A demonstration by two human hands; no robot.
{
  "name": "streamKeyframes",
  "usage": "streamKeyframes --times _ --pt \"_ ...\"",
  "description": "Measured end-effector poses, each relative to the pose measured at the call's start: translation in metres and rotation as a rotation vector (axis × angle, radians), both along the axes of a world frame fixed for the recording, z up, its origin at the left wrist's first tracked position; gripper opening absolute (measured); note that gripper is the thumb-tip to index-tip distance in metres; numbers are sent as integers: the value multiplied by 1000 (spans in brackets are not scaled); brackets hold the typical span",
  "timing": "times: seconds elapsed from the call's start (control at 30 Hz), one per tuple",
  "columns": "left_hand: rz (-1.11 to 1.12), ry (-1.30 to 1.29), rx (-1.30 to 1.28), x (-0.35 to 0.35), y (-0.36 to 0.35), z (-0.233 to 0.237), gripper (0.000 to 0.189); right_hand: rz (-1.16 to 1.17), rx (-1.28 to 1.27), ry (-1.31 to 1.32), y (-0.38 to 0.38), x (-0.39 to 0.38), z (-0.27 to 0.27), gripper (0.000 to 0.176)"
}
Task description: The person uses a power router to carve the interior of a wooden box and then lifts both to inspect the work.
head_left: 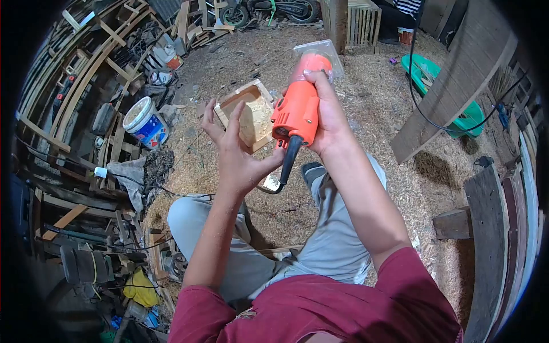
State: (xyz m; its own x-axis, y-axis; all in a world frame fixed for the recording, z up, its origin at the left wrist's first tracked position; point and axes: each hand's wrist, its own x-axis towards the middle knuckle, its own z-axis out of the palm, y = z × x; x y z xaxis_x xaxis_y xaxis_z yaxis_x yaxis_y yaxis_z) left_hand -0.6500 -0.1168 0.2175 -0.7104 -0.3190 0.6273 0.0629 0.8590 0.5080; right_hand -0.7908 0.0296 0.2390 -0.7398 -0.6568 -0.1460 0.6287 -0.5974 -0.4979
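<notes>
An orange power tool (297, 111) with a clear square base (336, 57) is held up in front of me, its base end pointing away. My right hand (329, 114) is wrapped round its body from the right side. Beside the tool's cable end, my left hand (243, 151) has its fingers spread, with the thumb near or against the tool's lower end; contact is hard to tell. A black cable (291, 160) comes out of that end. Behind my left hand, a wooden box (257, 114) sits on the ground, partly hidden by the hand and tool.
Sawdust covers the ground (377, 108). A white bucket (146, 123) and scrap wood (94, 57) lie left. On the right are a wooden post (457, 80), green basins (466, 117) and a wood block (453, 223). A person (394, 20) is at the back right.
</notes>
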Motion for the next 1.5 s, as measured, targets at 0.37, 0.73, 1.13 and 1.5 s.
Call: streamKeyframes --times 0.37,0.73,1.13,1.5 --pt "68 1 419 -6 -148 -42 60 77 174 134 0 7 17 67" --pt "-47 115 1341 -52 -195 -32 53 122 392 234 -15 77 22 41" --pt "-99 387 1259 -16 -170 13 55 300 733 746 -32 67 3 55" --pt "-212 392 1152 -17 -148 19 60 381 722 719 -35 85 -18 69"
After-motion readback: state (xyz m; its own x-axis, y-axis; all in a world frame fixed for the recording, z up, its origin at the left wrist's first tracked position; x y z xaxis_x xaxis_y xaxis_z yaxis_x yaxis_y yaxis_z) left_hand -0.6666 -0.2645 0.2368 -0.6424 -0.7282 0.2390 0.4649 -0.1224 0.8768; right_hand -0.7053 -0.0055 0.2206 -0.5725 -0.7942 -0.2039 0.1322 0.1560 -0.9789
